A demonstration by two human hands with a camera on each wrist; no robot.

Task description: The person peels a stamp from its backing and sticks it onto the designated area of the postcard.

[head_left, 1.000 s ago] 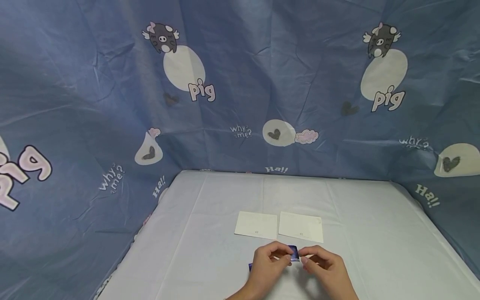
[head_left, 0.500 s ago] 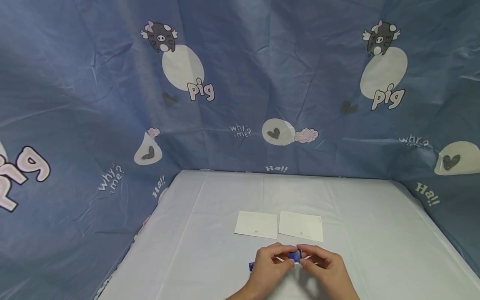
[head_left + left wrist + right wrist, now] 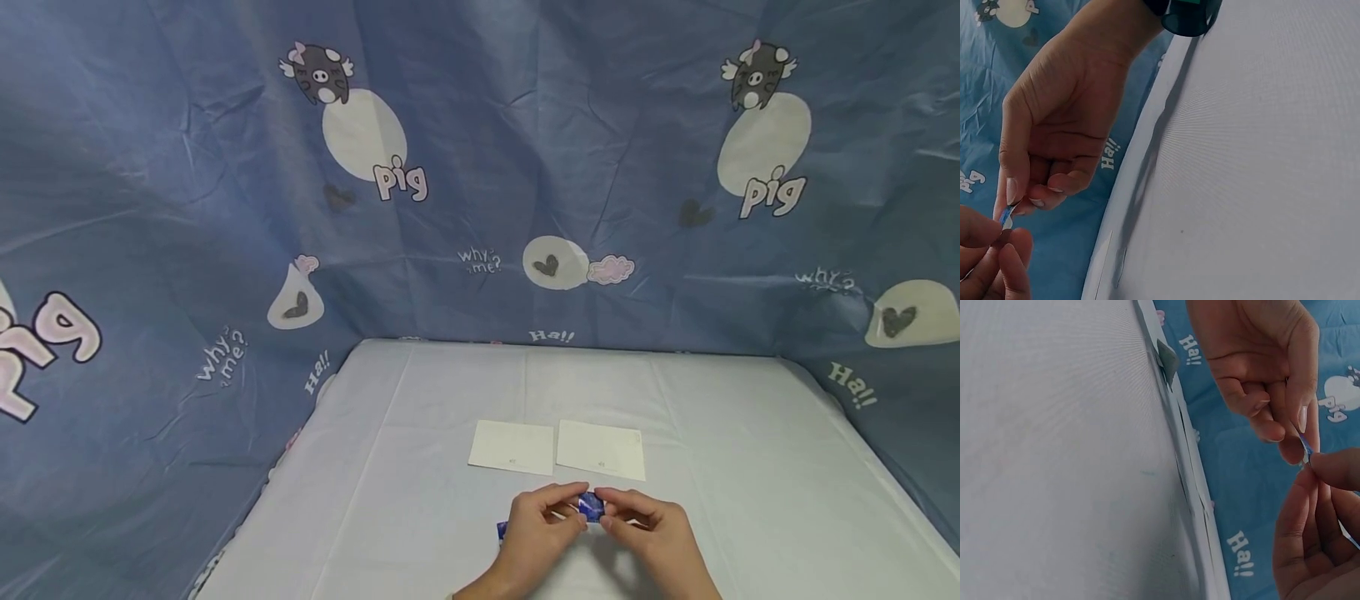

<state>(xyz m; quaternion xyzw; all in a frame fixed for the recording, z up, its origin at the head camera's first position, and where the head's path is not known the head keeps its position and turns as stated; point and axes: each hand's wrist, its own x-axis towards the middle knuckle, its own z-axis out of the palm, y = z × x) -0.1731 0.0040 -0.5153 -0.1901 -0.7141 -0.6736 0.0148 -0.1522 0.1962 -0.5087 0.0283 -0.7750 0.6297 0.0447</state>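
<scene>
Both your left hand [image 3: 531,532] and right hand [image 3: 657,531] pinch the blue piece [image 3: 592,507] between them, short of the cards [image 3: 512,447].

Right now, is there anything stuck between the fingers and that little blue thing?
No, nothing visible is in the way: the left hand and right hand both pinch the small blue piece with their fingers, one from each side.

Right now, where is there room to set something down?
The white surface is bare behind the left card and right card, up to the blue curtain, and on both sides.

It is crowded in front: the left hand and right hand hold a small blue piece, and another piece shows, partly hidden.
</scene>
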